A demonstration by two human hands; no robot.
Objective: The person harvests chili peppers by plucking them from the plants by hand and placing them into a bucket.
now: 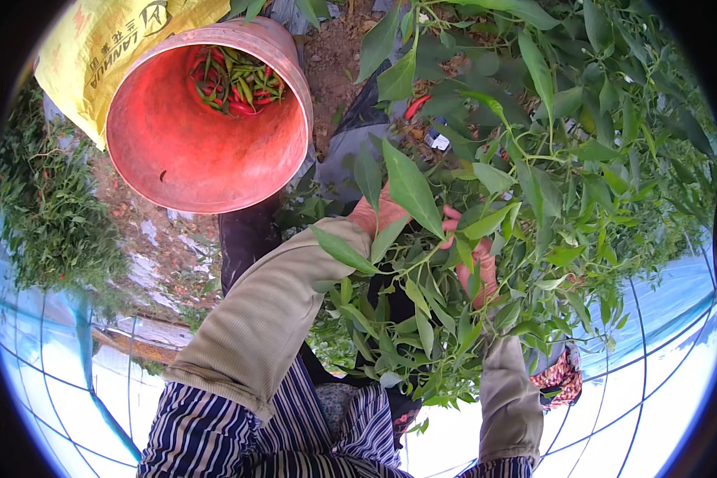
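Note:
My left hand (384, 210) reaches into a leafy pepper plant (413, 191), and its fingers are hidden behind large leaves. Among the same foliage is my right hand (479, 275), partly covered by stems and leaves. Its visible fingers are bent and slightly apart, with no pepper seen in them. Beyond both hands, a red pepper (417, 106) shows between the leaves. To the left, a red bucket (207, 171) lies tipped with its mouth toward me. Red and green peppers (235, 82) are gathered at its bottom.
A yellow printed sack (80, 68) sits behind the bucket at the far left. Dark plastic sheeting (350, 151) and bare soil (331, 64) run between the plants. More pepper plants (48, 215) grow on the left, and dense foliage (613, 175) fills the right.

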